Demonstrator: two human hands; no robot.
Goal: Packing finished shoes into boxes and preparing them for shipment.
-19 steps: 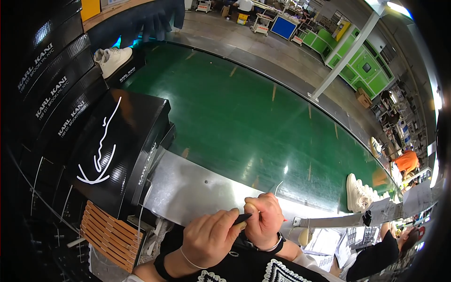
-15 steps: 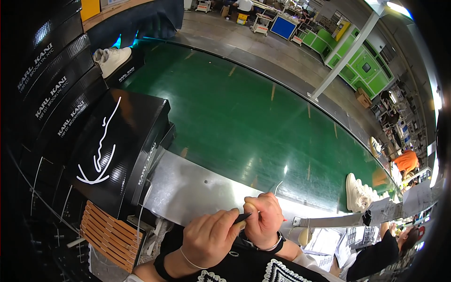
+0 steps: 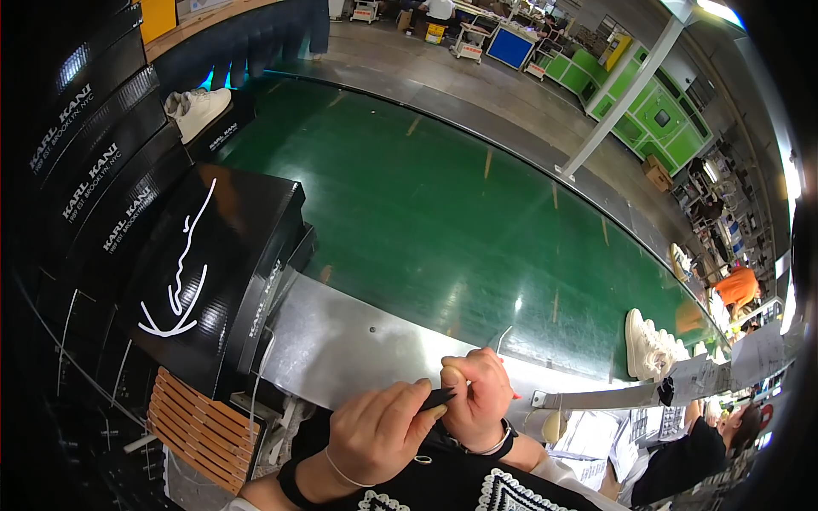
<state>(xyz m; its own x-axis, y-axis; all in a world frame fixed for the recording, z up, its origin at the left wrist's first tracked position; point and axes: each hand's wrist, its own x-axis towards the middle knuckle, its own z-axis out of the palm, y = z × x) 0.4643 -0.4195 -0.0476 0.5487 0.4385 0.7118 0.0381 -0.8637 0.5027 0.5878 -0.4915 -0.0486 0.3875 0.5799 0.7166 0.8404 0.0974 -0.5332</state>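
My left hand [image 3: 377, 433] is closed, pinching a small dark pointed piece [image 3: 440, 397] between thumb and fingers. Its tip reaches the thumb side of my right hand [image 3: 479, 400]. That hand is curled tight, thumb up, and a bit of red shows at its outer edge; what it grips is hidden. Both hands are held close together in front of my body, over the near edge of a bare metal ledge [image 3: 341, 328]. A thin pale hooked strand [image 3: 504, 338] stands just beyond my right knuckles; whether it touches them I cannot tell.
A green conveyor belt [image 3: 409, 204] runs beyond the ledge. Black shoe boxes [image 3: 217, 272] are stacked at the left above a slatted wooden seat [image 3: 203, 430]. Pale shoes stand at the far left [image 3: 200, 111] and right [image 3: 648, 345]. Papers [image 3: 588, 443] and a person [image 3: 703, 456] are at right.
My hands stay almost in place, with the dark piece still in the left fingers. The whole view has shifted very slightly.
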